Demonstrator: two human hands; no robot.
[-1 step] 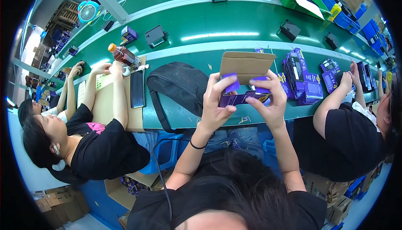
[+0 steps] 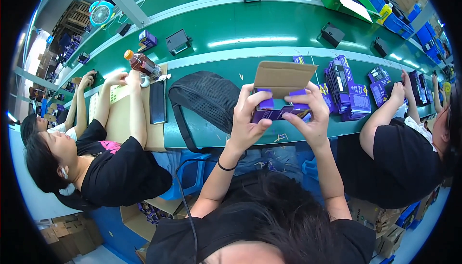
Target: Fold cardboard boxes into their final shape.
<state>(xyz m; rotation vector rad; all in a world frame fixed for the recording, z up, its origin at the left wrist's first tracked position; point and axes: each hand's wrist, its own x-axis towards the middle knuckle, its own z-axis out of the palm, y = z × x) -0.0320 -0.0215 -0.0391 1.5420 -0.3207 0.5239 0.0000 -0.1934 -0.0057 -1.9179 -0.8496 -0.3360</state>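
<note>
A small purple carton with a plain brown inside is held up in front of me, over the near edge of the green bench. Its wide brown lid flap stands up at the back. My left hand grips the carton's left end, fingers bent over the purple side flap and thumb at the front. Around the right end closes my right hand, thumb on the front wall and fingers at the other side flap. What lies inside the carton cannot be made out.
A black mesh bag lies left of my hands. Flat purple cartons are stacked to the right. Co-workers sit on both sides; a bottle of brown drink stands by the left one. Black devices rest on the green belt beyond.
The carton's two side flaps sit slightly lower under my fingers, and the lid flap tilts a little differently. Both hands keep their hold in nearly the same place.
</note>
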